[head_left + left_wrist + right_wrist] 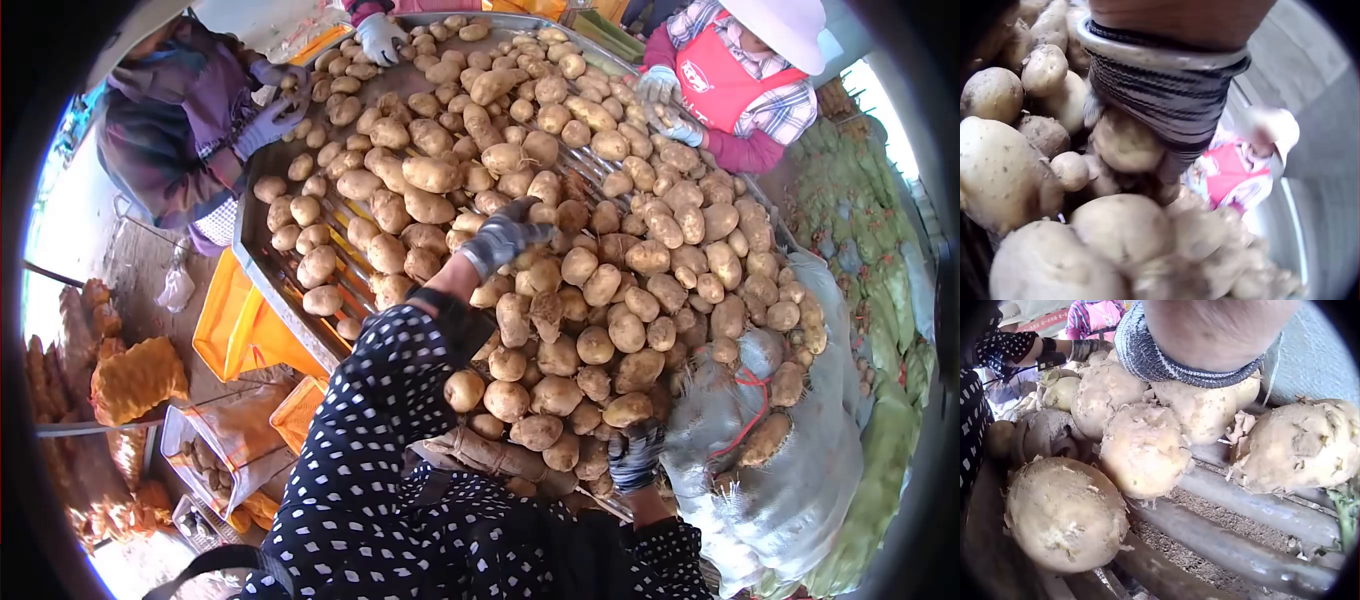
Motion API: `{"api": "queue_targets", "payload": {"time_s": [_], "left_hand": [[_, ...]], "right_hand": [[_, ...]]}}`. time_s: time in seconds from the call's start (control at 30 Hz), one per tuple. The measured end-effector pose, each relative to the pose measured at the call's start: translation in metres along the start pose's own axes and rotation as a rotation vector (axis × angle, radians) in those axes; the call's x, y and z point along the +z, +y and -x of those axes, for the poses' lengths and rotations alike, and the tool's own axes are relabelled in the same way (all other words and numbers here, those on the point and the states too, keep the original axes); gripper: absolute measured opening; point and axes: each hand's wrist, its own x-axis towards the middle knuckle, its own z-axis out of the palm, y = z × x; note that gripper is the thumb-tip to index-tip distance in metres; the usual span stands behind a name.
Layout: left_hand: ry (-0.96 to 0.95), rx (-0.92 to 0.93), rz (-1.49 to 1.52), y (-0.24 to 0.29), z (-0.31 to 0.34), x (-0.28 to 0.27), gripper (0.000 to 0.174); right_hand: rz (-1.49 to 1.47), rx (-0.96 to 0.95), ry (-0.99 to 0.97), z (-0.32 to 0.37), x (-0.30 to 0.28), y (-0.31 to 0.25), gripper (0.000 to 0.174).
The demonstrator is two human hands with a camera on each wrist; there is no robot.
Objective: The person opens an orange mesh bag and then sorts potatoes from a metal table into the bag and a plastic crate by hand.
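Note:
My left hand, in a grey striped glove, reaches over the middle of a large heap of potatoes. Its fingers look stretched out across the potatoes in the head view. In the left wrist view a potato lies right under the gloved palm, and the fingertips are mostly hidden. My right hand, also gloved, is at the near edge of the heap, its fingers against a potato. In the right wrist view the glove cuff shows above several potatoes with flaking skin; the fingers are hidden behind them.
The heap lies on a metal-rimmed table with bars. Gloved people work at its far side and left. A white sack tied with red string stands at right. Orange crates and an open bag are at left.

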Motion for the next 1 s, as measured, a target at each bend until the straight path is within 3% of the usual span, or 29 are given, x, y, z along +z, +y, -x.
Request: {"api": "queue_targets", "payload": {"time_s": [0.03, 0.1, 0.13, 0.17, 0.23, 0.27, 0.37, 0.5, 0.57, 0.63, 0.67, 0.7, 0.73, 0.8, 0.9, 1.0], "left_hand": [[-0.054, -0.014, 0.58, 0.005, 0.018, -0.001, 0.06], [-0.261, -0.09, 1.217, 0.019, 0.055, -0.012, 0.049], [-0.307, -0.113, 1.343, 0.029, 0.07, -0.019, 0.045], [-0.234, -0.181, 1.437, 0.038, 0.091, -0.02, 0.042], [-0.19, -0.133, 1.547, 0.049, 0.115, -0.022, 0.042], [-0.287, -0.115, 1.635, 0.034, 0.112, -0.027, 0.043], [-0.301, -0.037, 1.713, 0.044, 0.131, -0.032, 0.044], [-0.202, 0.069, 1.656, 0.056, 0.155, -0.034, 0.045], [-0.154, -0.008, 1.643, 0.055, 0.166, -0.041, 0.044], [0.0, -0.11, 1.424, 0.045, 0.17, -0.065, 0.042], [0.198, -0.202, 1.214, 0.043, 0.179, -0.077, 0.039], [0.276, 0.009, 0.52, -0.023, 0.166, -0.11, 0.038], [0.352, -0.251, 0.935, 0.016, 0.191, -0.117, 0.04], [0.498, -0.335, 0.739, 0.005, 0.213, -0.153, 0.044], [0.523, -0.219, 0.577, 0.025, 0.24, -0.166, 0.066], [0.525, -0.174, 0.498, 0.003, 0.241, -0.17, 0.06]], "right_hand": [[0.001, -0.006, 0.026, -0.001, 0.001, -0.002, 0.022], [-0.026, 0.012, 0.006, 0.003, -0.001, -0.002, 0.02], [-0.014, 0.033, -0.004, 0.005, 0.0, 0.0, 0.02], [-0.003, 0.047, -0.014, 0.006, 0.002, 0.001, 0.02], [-0.013, 0.024, 0.004, 0.003, 0.003, -0.002, 0.02], [-0.005, 0.023, 0.016, 0.003, 0.003, -0.001, 0.02], [-0.014, 0.023, 0.001, 0.005, 0.003, -0.001, 0.019], [0.022, -0.006, 0.05, 0.001, 0.004, -0.003, 0.019], [0.034, -0.029, 0.078, -0.001, 0.004, -0.004, 0.02], [0.046, 0.015, 0.058, 0.0, 0.002, -0.006, 0.02], [0.053, 0.027, 0.038, 0.003, 0.004, -0.002, 0.02], [0.048, 0.028, 0.031, 0.003, 0.003, -0.003, 0.02], [0.04, 0.019, 0.046, 0.002, 0.003, -0.004, 0.019], [0.051, 0.008, 0.065, 0.0, 0.005, -0.004, 0.018], [0.05, 0.012, 0.044, 0.001, 0.004, -0.003, 0.018], [0.059, 0.003, 0.047, 0.0, 0.005, -0.004, 0.018]]}}
